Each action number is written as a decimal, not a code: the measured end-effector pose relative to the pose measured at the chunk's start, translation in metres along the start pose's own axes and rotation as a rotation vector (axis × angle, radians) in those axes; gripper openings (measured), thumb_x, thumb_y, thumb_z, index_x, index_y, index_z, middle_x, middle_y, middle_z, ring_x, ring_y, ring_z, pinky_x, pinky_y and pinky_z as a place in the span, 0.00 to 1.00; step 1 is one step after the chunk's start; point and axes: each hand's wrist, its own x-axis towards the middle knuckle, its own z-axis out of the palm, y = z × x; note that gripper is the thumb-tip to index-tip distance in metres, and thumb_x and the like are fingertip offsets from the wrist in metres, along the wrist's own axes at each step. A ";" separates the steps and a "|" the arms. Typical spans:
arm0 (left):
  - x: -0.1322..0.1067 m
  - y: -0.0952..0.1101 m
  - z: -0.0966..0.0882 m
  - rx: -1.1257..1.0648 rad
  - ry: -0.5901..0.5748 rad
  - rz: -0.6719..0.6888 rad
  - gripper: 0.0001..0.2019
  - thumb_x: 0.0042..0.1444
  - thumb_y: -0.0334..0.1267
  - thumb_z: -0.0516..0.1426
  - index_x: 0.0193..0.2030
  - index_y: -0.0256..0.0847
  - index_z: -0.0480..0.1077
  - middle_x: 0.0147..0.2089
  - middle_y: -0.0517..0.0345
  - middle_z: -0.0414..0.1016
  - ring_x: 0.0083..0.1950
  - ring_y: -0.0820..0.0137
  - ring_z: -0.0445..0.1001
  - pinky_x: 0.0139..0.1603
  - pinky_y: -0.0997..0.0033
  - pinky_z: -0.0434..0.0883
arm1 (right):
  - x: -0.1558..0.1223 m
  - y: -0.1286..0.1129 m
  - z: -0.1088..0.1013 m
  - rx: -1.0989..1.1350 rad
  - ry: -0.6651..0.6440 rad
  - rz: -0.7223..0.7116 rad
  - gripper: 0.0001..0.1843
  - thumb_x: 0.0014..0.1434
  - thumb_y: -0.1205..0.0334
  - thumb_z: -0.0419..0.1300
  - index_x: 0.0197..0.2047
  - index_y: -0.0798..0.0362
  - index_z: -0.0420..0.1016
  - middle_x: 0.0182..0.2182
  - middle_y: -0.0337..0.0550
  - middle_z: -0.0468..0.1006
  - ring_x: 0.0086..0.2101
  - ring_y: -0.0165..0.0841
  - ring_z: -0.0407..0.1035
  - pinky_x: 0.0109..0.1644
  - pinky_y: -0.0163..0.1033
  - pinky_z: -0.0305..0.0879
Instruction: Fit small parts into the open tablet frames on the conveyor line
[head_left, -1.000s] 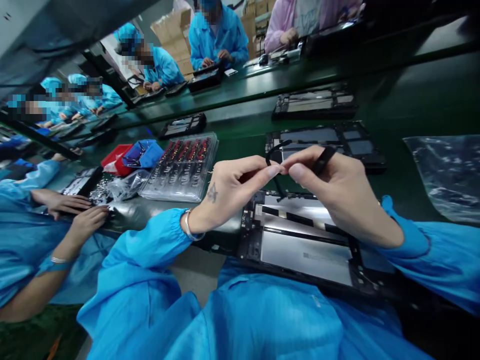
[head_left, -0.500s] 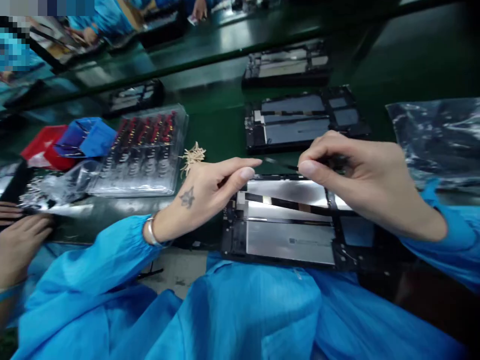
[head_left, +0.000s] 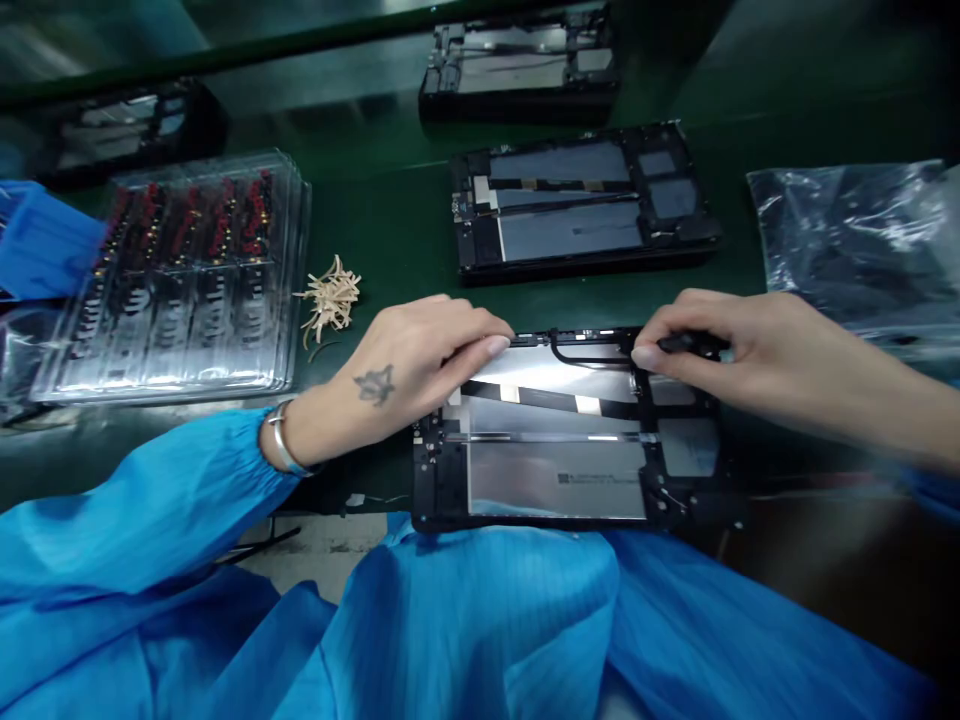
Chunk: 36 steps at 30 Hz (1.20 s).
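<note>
An opened tablet frame (head_left: 562,470) with silver panels lies at the near edge of the green belt, just in front of me. My left hand (head_left: 409,365) rests on its upper left corner, fingers curled down and pressing on the frame's top edge. My right hand (head_left: 739,345) pinches a small black part with a thin black cable (head_left: 592,352) against the frame's upper right corner. The cable runs along the top edge between the two hands.
Two more opened tablet frames (head_left: 577,205) (head_left: 521,65) lie farther back on the green belt (head_left: 390,230). A clear blister tray of small red-and-black parts (head_left: 180,275) sits at left, with a pile of pale strips (head_left: 330,300) beside it. A crinkled plastic bag (head_left: 855,240) lies at right.
Both hands have come down from mid-air onto the near frame's top edge, bringing the black cable part with them. The view has tilted downward, away from the co-workers.
</note>
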 end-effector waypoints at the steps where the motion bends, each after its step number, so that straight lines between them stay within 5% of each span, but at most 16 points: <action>1: 0.002 -0.001 0.003 0.012 -0.022 0.036 0.14 0.76 0.41 0.51 0.50 0.38 0.77 0.46 0.53 0.82 0.46 0.67 0.79 0.47 0.69 0.74 | 0.001 0.002 0.000 -0.024 -0.005 0.025 0.09 0.60 0.52 0.72 0.36 0.47 0.84 0.30 0.41 0.80 0.25 0.32 0.71 0.25 0.38 0.60; 4: 0.006 -0.006 0.012 -0.014 -0.079 0.144 0.13 0.76 0.40 0.51 0.54 0.36 0.72 0.57 0.45 0.77 0.57 0.63 0.76 0.56 0.64 0.75 | 0.003 0.005 -0.001 -0.093 -0.003 0.089 0.05 0.57 0.59 0.73 0.35 0.49 0.84 0.30 0.40 0.80 0.25 0.31 0.70 0.25 0.37 0.60; 8: 0.009 -0.008 0.019 -0.044 -0.188 0.181 0.13 0.76 0.41 0.49 0.57 0.35 0.67 0.70 0.38 0.67 0.67 0.59 0.70 0.64 0.58 0.74 | 0.005 0.001 -0.003 -0.155 -0.099 0.131 0.16 0.61 0.47 0.63 0.38 0.51 0.83 0.34 0.45 0.80 0.29 0.37 0.72 0.30 0.41 0.63; 12: 0.012 -0.005 0.021 0.026 -0.260 0.195 0.14 0.77 0.41 0.46 0.55 0.34 0.67 0.72 0.37 0.64 0.66 0.56 0.71 0.62 0.54 0.75 | 0.008 -0.008 -0.006 -0.216 -0.191 0.172 0.25 0.63 0.41 0.55 0.42 0.54 0.82 0.36 0.49 0.79 0.31 0.41 0.73 0.34 0.45 0.64; 21: 0.015 -0.001 0.023 0.159 -0.329 0.243 0.16 0.78 0.39 0.42 0.54 0.33 0.68 0.72 0.39 0.66 0.66 0.57 0.71 0.60 0.56 0.77 | 0.007 0.000 -0.005 -0.189 -0.159 0.135 0.25 0.63 0.37 0.56 0.40 0.50 0.80 0.34 0.48 0.79 0.30 0.42 0.72 0.31 0.44 0.62; 28: 0.016 -0.001 0.023 0.255 -0.287 0.314 0.13 0.77 0.36 0.45 0.52 0.32 0.68 0.70 0.39 0.69 0.63 0.56 0.74 0.55 0.58 0.80 | 0.009 -0.002 -0.004 -0.192 -0.138 0.122 0.21 0.63 0.42 0.57 0.39 0.50 0.80 0.34 0.46 0.80 0.31 0.40 0.73 0.31 0.42 0.62; 36: 0.016 -0.004 0.020 0.551 -0.120 0.586 0.14 0.76 0.30 0.46 0.54 0.31 0.72 0.65 0.41 0.75 0.62 0.59 0.79 0.62 0.61 0.78 | 0.009 -0.007 -0.005 -0.163 -0.111 0.160 0.20 0.60 0.42 0.57 0.35 0.50 0.78 0.32 0.46 0.81 0.29 0.41 0.74 0.30 0.43 0.62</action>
